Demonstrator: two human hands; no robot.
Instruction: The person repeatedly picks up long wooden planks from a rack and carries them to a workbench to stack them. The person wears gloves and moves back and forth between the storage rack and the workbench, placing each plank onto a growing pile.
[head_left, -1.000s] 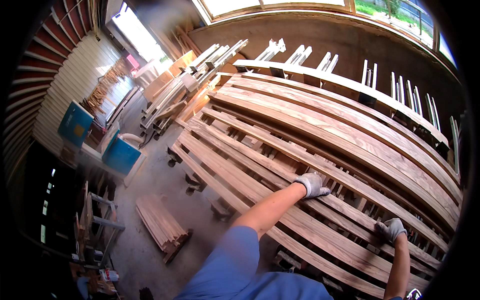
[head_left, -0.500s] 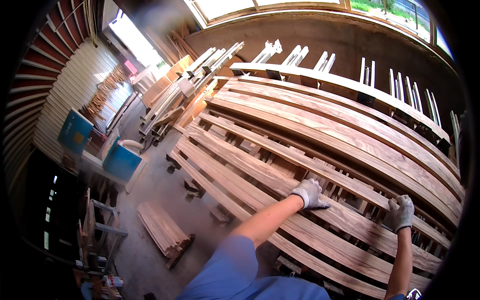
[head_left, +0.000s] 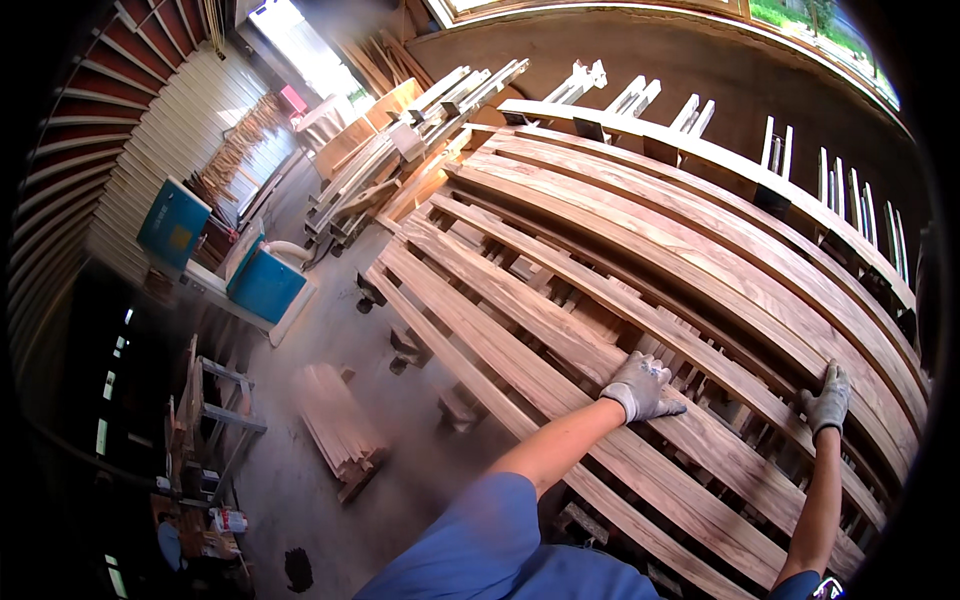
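Both hands wear grey knit gloves and rest on a stack of long planks viewed from above.

Left hand [head_left: 642,387]: placed palm down on one plank [head_left: 560,330] of the top layer, fingers spread and lying flat on its face. It closes on nothing.

Right hand [head_left: 829,398]: set further right on a neighbouring plank [head_left: 700,345], fingers extended upward along the grain, palm against the wood. Whether the fingers hook over an edge cannot be told.

Planks: the top layer consists of long reddish-brown boards laid side by side with gaps between them, running from the lower right to the upper left. Cross sticks [head_left: 690,372] show through the gaps and carry the layer above the layers below. The two hands are well apart, on separate boards.

Surroundings: the stack [head_left: 640,215] stands on a concrete floor [head_left: 330,330]. A small pile of short slats [head_left: 335,420] lies on the floor to the left. Beyond it stands a blue machine [head_left: 265,285]. White frames [head_left: 840,185] stand upright behind the stack.
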